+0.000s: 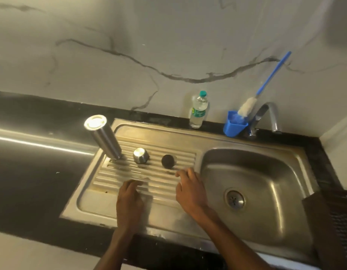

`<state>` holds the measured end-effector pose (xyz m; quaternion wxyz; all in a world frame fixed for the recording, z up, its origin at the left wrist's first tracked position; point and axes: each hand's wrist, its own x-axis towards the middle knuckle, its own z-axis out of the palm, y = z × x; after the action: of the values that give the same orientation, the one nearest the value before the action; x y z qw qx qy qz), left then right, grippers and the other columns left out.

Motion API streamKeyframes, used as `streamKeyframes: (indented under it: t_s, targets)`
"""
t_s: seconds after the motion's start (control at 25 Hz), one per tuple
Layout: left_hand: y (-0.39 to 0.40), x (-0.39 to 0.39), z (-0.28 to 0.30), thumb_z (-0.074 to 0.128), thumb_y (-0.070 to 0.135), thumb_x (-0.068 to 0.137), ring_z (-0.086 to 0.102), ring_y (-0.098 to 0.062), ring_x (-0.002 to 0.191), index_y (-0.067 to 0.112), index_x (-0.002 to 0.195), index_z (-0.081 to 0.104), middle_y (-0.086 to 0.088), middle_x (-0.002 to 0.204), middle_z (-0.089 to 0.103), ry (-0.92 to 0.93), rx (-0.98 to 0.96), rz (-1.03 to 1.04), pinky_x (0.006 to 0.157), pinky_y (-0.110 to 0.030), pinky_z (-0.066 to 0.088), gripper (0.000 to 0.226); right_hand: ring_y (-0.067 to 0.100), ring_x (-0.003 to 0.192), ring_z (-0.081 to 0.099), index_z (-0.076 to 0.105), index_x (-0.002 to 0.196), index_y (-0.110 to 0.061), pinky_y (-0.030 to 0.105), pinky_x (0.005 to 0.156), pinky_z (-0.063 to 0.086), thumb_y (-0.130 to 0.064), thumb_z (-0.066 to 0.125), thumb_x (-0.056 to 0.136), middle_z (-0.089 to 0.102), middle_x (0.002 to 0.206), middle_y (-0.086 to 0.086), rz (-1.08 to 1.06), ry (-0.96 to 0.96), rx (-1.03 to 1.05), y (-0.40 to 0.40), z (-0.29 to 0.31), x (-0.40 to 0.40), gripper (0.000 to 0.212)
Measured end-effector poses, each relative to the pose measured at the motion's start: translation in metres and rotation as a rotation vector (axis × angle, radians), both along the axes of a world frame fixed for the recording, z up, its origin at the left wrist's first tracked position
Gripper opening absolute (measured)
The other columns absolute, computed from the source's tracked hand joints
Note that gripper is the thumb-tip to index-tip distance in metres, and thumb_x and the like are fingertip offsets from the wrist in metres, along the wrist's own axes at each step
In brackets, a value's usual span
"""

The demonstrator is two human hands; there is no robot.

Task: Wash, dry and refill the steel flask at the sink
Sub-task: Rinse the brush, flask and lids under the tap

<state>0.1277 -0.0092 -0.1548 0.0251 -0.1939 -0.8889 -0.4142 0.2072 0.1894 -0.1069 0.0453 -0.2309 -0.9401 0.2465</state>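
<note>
The steel flask [104,136] stands upside down at the far left of the ribbed steel drainboard [110,178]. Beside it sit its steel cup cap [141,155] and a round black stopper [168,161]. My left hand [129,203] hovers over the drainboard's front part, fingers loosely curled and holding nothing. My right hand [190,190] is just in front of the black stopper, fingers apart, holding nothing. A plastic water bottle [198,110] with a green cap stands on the counter behind the sink.
The sink basin [266,172] with its drain [235,199] lies to the right. A tap [273,115] stands behind it, next to a blue holder [235,124] with a blue-handled bottle brush [252,102]. Black counter [32,172] extends left. A dark object [336,227] sits at the right edge.
</note>
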Motion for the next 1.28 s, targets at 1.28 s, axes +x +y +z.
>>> streamKeyframes:
  t_s: [1.28]
  targets:
    - [-0.007, -0.075, 0.039, 0.059, 0.037, 0.107, 0.073, -0.007, 0.089, 0.026, 0.106, 0.079, 0.009, 0.094, 0.079, -0.308, 0.323, 0.002, 0.081, -0.036, 0.06, 0.023, 0.023, 0.104, 0.071, 0.057, 0.132, -0.032, 0.039, 0.076, 0.063, -0.024, 0.083, 0.086, 0.06, 0.125, 0.0, -0.625, 0.777, -1.211, -0.015, 0.069, -0.07, 0.053]
